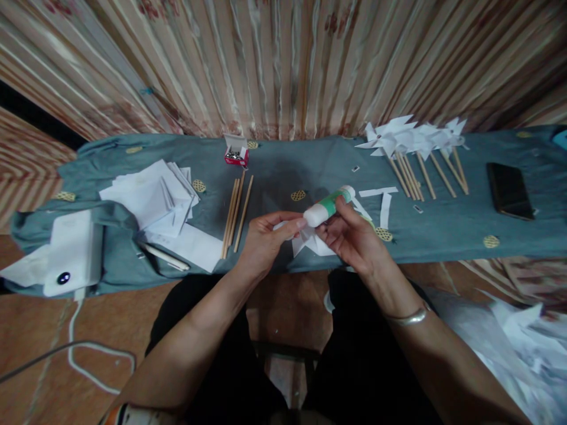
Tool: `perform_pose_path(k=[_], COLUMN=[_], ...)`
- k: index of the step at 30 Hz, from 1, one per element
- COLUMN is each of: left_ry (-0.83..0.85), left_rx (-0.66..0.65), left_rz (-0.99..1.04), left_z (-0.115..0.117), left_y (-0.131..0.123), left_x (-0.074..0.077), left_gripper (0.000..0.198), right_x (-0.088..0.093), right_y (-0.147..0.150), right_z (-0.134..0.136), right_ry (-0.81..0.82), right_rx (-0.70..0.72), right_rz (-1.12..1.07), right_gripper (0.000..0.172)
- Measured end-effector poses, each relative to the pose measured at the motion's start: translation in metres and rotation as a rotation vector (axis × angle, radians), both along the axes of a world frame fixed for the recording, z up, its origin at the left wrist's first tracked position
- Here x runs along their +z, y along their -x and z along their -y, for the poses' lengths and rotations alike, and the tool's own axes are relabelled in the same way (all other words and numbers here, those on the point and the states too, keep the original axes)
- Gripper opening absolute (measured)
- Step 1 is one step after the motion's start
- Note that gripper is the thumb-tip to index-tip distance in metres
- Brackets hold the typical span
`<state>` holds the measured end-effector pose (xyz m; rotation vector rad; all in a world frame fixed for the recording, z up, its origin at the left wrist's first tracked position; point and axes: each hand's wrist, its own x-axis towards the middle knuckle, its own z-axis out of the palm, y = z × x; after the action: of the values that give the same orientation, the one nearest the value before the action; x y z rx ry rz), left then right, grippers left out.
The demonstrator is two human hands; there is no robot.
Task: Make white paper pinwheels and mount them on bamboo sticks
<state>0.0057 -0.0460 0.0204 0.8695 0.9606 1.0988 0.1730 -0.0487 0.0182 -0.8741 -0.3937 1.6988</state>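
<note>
My right hand (354, 236) is wrapped round a glue stick (328, 206) with a green label and white ends, held tilted above the table's near edge. My left hand (270, 239) has its thumb and forefinger pinched on a piece of white folded paper (310, 243), close to the white end of the glue stick. Part of this paper is hidden behind my fingers. Narrow white paper strips (385, 209) lie just beyond my right hand. To the left of my left hand rest several thin wooden sticks (232, 215).
Paper pinwheels (414, 137) on sticks lie at the back right, near a dark phone (510, 190). A red box of small metal pins (236, 154) stands at the back. Leftward are stacked paper sheets (148, 195), a pen (165, 257) and a white power bank (73, 251) with a cable.
</note>
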Motion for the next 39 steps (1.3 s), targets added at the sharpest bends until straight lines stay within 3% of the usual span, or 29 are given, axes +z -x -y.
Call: perform_pose_path(k=[7,14,25,39], left_ry=[0.001,0.110,0.136,0.126], left_rx=[0.027,-0.121,-0.194,-0.274], left_rz=[0.020,0.148,0.158,0.157], left_z=[-0.002,0.000,0.001,0.003], left_y=[0.001,-0.001,-0.008,-0.008], left_x=[-0.001,0.002,0.000,0.001], left_gripper=[0.020,0.025,0.029,0.027], right_x=[0.005,0.006,0.004,0.010], right_y=[-0.014,-0.027,-0.031,-0.030], right_z=[-0.002,0.002,0.011,0.013], right_ry=[-0.018,0.036,-0.005,0.027], right_rx=[-0.083,-0.157,-0.077,-0.107], right_rz=[0.047,0.049,0.054,0.068], right_gripper=[0.036,0.027,0.037,0.034])
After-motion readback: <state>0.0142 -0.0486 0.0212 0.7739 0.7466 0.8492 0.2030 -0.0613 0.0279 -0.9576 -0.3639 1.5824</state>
